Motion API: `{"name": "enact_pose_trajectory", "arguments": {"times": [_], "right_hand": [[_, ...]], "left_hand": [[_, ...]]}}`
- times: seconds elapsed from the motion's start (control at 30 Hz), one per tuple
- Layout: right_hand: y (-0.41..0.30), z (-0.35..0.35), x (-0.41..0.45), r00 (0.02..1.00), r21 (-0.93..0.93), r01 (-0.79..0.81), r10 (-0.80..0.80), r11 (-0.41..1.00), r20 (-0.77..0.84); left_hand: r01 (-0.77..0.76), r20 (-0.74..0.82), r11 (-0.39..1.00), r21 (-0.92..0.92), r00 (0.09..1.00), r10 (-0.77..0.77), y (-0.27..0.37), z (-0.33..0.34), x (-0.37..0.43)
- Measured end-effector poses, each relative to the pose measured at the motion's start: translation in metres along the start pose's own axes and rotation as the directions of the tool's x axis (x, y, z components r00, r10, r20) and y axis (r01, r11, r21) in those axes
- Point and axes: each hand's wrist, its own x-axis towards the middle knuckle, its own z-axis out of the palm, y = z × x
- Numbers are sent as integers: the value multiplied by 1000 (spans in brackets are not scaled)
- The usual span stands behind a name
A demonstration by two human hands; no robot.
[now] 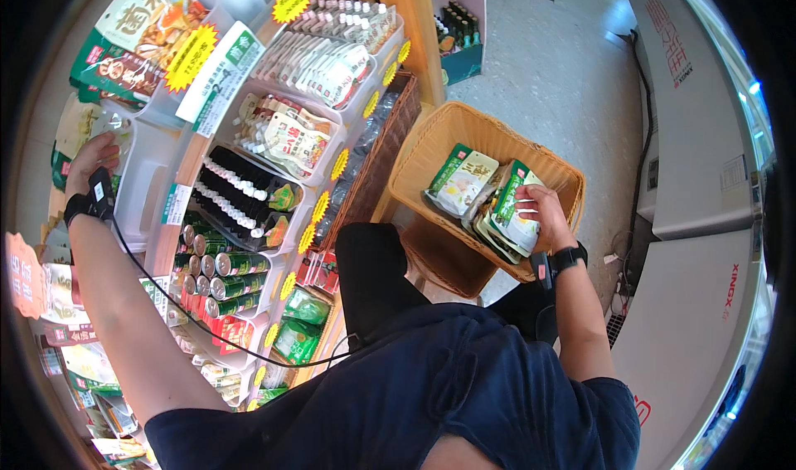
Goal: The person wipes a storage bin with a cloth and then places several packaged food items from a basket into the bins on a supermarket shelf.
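My left hand (pixel 93 156) reaches to the shelf at the far left, at a clear plastic bin (pixel 144 177) beside green and white food pouches (pixel 68 128); whether it grips anything cannot be told. My right hand (pixel 542 212) is over a wicker basket (pixel 429 128), its fingers on a green and white pouch (pixel 515 221) among several standing on edge. Whether the fingers close on that pouch is unclear. Another pouch (pixel 466 177) leans at the left inside the basket.
Shelf bins hold spouted pouches (pixel 289 137), black spouted packs (pixel 236 190) and green cans (pixel 236 286). A dark wicker basket (pixel 388 134) of bottles borders the shelf. Grey freezer cabinets (pixel 696 109) stand at the right, with a black cable (pixel 647 115) along them.
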Motion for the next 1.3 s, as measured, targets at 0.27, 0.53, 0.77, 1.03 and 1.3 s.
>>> {"name": "enact_pose_trajectory", "arguments": {"times": [0.27, 0.53, 0.77, 1.03, 1.3], "right_hand": [[114, -76, 103, 976, -487, -147, 45, 861, -214], [125, -28, 93, 906, -741, -376, 54, 557, -419], [105, -17, 85, 874, -699, -459, 136, 548, -467], [154, -58, 110, 941, -883, -214, -155, 418, -301], [204, -80, 161, 948, -720, 4, -231, 694, -218]], "left_hand": [[-48, 57, 999, -16, 997, 49, 18, -12, 3], [6, -7, 999, 49, 1000, -6, 27, -19, -28], [-98, -94, 994, 37, 990, 101, 36, -34, -63], [-349, -271, 937, -4, 903, 335, 84, 20, -155], [-486, -298, 874, -3, 835, 463, 97, 71, -220]]}}
